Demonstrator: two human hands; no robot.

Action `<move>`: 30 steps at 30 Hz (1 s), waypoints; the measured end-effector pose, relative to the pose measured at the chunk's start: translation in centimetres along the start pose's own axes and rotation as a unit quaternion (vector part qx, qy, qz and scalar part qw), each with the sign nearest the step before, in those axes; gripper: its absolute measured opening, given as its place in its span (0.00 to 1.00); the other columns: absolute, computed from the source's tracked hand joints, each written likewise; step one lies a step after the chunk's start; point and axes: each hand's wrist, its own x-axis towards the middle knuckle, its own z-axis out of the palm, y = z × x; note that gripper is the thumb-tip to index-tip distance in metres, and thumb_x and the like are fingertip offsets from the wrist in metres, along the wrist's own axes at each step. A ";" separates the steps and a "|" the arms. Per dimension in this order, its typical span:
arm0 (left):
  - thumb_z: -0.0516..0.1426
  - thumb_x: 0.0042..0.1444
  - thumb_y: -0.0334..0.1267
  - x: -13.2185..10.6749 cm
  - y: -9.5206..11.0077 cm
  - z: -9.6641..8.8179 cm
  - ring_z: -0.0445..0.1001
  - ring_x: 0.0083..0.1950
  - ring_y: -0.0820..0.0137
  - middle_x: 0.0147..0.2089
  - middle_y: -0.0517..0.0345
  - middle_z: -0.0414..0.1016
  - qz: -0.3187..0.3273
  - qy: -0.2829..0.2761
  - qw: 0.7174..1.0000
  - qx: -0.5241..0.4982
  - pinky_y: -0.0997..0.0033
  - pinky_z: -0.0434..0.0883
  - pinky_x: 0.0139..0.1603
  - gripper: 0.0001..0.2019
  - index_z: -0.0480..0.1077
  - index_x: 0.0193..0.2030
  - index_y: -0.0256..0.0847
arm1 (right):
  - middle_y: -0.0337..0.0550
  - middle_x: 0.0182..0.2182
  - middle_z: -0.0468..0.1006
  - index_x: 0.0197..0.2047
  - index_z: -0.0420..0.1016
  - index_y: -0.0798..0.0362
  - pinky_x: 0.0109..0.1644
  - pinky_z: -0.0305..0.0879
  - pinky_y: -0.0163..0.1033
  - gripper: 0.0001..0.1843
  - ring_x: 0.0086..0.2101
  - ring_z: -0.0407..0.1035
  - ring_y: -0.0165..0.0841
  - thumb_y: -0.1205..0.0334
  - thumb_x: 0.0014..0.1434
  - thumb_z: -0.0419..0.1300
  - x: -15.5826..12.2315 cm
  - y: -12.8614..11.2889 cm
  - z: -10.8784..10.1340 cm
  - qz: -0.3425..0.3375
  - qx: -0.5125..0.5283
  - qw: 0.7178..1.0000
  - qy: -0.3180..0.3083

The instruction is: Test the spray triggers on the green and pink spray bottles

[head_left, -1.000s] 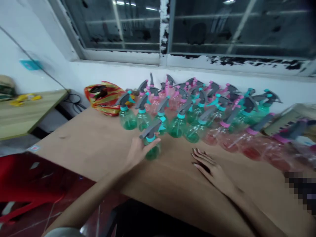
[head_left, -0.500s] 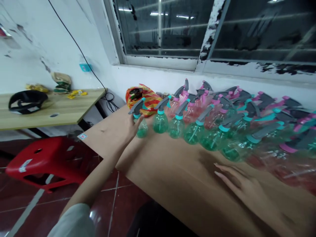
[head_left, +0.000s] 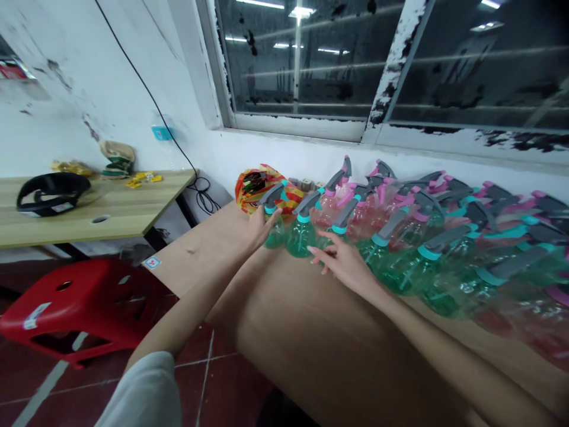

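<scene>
At the left end of a row of spray bottles, my left hand is closed around the neck of a green spray bottle with a grey and turquoise trigger head. The bottle stands upright on the brown board table. Beside it is a second green spray bottle. My right hand reaches in just right of that one, fingers apart and holding nothing. It partly covers a third green bottle; whether it touches this bottle I cannot tell.
Several pink spray bottles and more green ones crowd the table along the wall. A red-yellow bag lies behind the left end. To the left are a red stool and a wooden table bearing a black headband.
My right hand has moved left, from above the board's right side to the green bottles near my left hand. My left hand stays on its bottle. The view has shifted slightly.
</scene>
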 end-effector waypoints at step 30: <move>0.57 0.55 0.46 -14.8 3.2 -8.8 0.72 0.49 0.59 0.45 0.52 0.72 -0.064 0.032 0.992 -0.103 0.57 0.70 0.49 0.12 0.68 0.41 0.41 | 0.45 0.21 0.76 0.51 0.65 0.58 0.27 0.61 0.38 0.25 0.25 0.73 0.40 0.49 0.58 0.55 0.2 -2.6 4.7 -0.040 -0.155 0.986 0.047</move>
